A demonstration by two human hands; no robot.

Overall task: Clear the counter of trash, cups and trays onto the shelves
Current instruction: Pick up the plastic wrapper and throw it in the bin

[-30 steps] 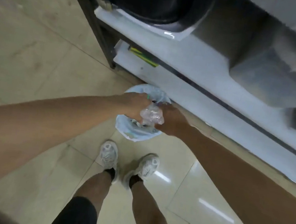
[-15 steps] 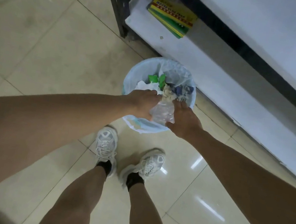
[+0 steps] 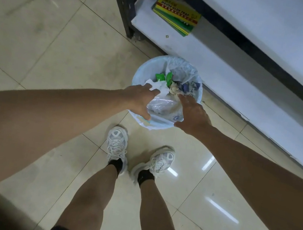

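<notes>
Here, the clear crumpled plastic wrap (image 3: 163,104) lies atop the lined bin (image 3: 145,68). Left hand (image 3: 140,101) and right hand (image 3: 192,113) spread wide, flanking it, gripping nothing. Likely featherlight, springy, slick; pinch a fold.

The floor tiles (image 3: 42,25) were glossy glazed beige, throwing back strip-light glare. A thin, crinkled translucent plastic liner (image 3: 185,68) lined the pale plastic waste bin (image 3: 143,68), with a clear crumpled plastic bag (image 3: 162,105) on top. The glue trap pack (image 3: 176,13) looked like printed card, the shelf (image 3: 222,66) matt white.
</notes>
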